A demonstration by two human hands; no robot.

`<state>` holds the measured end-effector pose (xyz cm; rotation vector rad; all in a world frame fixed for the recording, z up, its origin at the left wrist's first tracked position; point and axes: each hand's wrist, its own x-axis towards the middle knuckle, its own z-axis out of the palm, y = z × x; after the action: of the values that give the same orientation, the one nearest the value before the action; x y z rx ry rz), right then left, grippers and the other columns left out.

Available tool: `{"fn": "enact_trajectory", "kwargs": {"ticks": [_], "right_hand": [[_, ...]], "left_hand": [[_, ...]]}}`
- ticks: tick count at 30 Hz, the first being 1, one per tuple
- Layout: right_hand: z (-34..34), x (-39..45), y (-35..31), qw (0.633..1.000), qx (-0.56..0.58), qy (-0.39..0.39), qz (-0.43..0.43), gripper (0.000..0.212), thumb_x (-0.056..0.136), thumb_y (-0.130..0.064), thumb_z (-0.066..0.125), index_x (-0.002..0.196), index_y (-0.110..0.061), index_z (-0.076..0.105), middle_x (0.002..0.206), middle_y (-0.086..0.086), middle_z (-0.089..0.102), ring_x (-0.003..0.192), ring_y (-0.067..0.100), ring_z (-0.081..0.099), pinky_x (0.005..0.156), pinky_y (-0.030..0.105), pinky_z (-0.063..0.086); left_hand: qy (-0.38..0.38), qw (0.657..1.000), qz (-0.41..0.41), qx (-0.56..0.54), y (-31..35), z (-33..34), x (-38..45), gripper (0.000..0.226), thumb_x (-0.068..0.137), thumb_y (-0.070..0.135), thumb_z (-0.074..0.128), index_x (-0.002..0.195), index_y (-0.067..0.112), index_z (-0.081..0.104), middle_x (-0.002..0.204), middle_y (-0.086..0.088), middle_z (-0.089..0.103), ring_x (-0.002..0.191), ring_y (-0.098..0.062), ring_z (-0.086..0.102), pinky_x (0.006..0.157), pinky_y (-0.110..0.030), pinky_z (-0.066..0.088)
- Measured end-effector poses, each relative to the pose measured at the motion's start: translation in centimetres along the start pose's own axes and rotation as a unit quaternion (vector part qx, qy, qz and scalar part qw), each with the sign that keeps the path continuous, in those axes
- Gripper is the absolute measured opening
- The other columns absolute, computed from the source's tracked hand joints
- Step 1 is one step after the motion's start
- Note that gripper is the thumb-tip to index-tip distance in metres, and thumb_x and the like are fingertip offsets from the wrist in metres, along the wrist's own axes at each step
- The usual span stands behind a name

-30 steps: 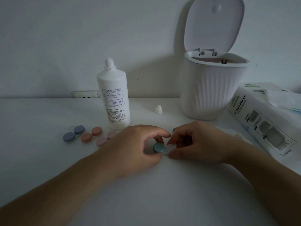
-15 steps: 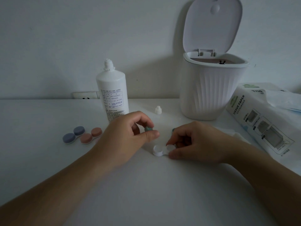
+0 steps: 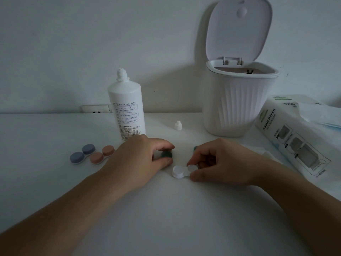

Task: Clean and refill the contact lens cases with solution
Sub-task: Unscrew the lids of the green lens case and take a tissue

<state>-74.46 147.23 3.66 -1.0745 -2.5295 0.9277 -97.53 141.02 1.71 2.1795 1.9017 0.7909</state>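
The left hand (image 3: 147, 156) pinches the green cap (image 3: 166, 154) just behind-left of the white case (image 3: 181, 170) — its long axis runs left-right — whose right well the right hand (image 3: 221, 159) pinches.

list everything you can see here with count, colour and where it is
solution bottle: 1, white, uncapped, upright at table back
bottle cap: 1, white, between bottle and bin
bin: 1, white ribbed, lid up, back right
tissue paper pack: 1, white, far right
blue lens case: 1, closed, left
pink lens case: 1, closed, beside the blue one
open lens case: 1, white, centre
green cap: 1, at left fingertips
wall socket: 1, white, back left
left hand: pinches green cap
right hand: holds open lens case
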Motion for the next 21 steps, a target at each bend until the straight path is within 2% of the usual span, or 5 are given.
{"fn": "enact_trajectory", "kwargs": {"ticks": [3,6,8,13,21], "right_hand": [[0.0,0.0,0.0,1.0,0.002,0.002,0.003,0.013,0.076,-0.037,0.084,0.087,-0.034,0.076,0.067,-0.019,0.063,0.057,-0.004,0.054,0.059,0.011,0.043],[0.0,0.0,0.1,1.0,0.0,0.006,-0.002,0.014,0.077,-0.035,0.084,0.089,-0.032,0.077,0.067,-0.016,0.063,0.056,-0.003,0.053,0.058,0.011,0.042],[0.1,-0.1,0.1,1.0,-0.004,0.01,-0.009,0.015,0.077,-0.035,0.083,0.089,-0.032,0.077,0.069,-0.011,0.064,0.057,-0.002,0.053,0.058,0.013,0.041],[-0.1,-0.2,0.3,0.999,0.002,0.028,-0.028,0.014,0.076,-0.04,0.082,0.087,-0.04,0.073,0.077,-0.01,0.067,0.061,-0.002,0.055,0.06,0.013,0.044],[-0.4,-0.3,0.2,0.998,0.014,0.046,-0.046,0.015,0.076,-0.034,0.084,0.089,-0.035,0.075,0.079,-0.008,0.068,0.061,0.0,0.054,0.059,0.013,0.043]], "left_hand": [[-0.002,0.999,0.012,0.052,0.3,0.1,0.0,0.035,0.091,0.049,0.064,0.126,0.049,0.064,0.09,0.011,0.058,0.08,-0.008,0.054,0.069,-0.027,0.044],[0.014,0.998,0.062,0.011,0.6,0.0,-0.2,0.033,0.095,0.037,0.064,0.128,0.037,0.067,0.113,0.018,0.066,0.087,0.0,0.048,0.08,-0.019,0.04],[0.02,0.997,0.065,-0.042,0.7,-0.2,-0.4,0.031,0.092,0.043,0.063,0.122,0.037,0.07,0.108,0.021,0.064,0.089,-0.002,0.052,0.076,-0.012,0.038],[-0.029,0.993,0.068,-0.094,0.6,-0.5,-0.9,0.055,0.069,0.078,0.058,0.113,0.047,0.069,0.102,0.023,0.06,0.086,-0.005,0.055,0.068,-0.014,0.039],[-0.042,0.991,0.062,-0.114,1.1,-0.5,-0.9,0.031,0.07,0.061,0.074,0.097,0.047,0.072,0.098,0.026,0.063,0.079,-0.002,0.055,0.063,-0.013,0.038]]}}
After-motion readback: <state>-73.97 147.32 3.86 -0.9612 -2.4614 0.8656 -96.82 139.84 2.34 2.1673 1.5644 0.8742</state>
